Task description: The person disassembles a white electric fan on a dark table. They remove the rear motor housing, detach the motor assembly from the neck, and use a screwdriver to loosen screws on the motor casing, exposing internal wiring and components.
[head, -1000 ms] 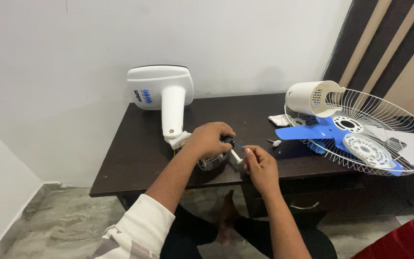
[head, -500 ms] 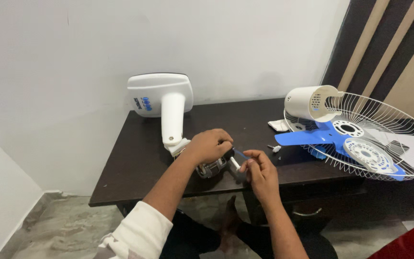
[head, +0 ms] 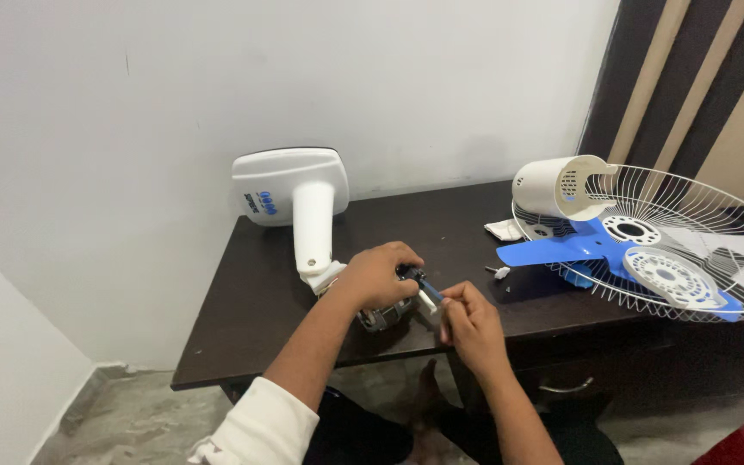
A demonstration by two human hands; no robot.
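While the left hand (head: 378,274) wraps over the fan motor (head: 385,313) at the front edge of the dark table (head: 243,301), most of the motor is hidden. The right hand (head: 468,319) pinches a small blue-and-white piece (head: 429,293) (too small to identify) against it. Farther right, the wire guard (head: 691,232) is cut off.

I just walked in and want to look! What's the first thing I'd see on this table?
Probably the big white wire fan guard on the right end of the dark table, with a blue fan blade lying on it. Near the front edge, the left hand covers a small metal motor and the right hand pinches a blue wire beside it.
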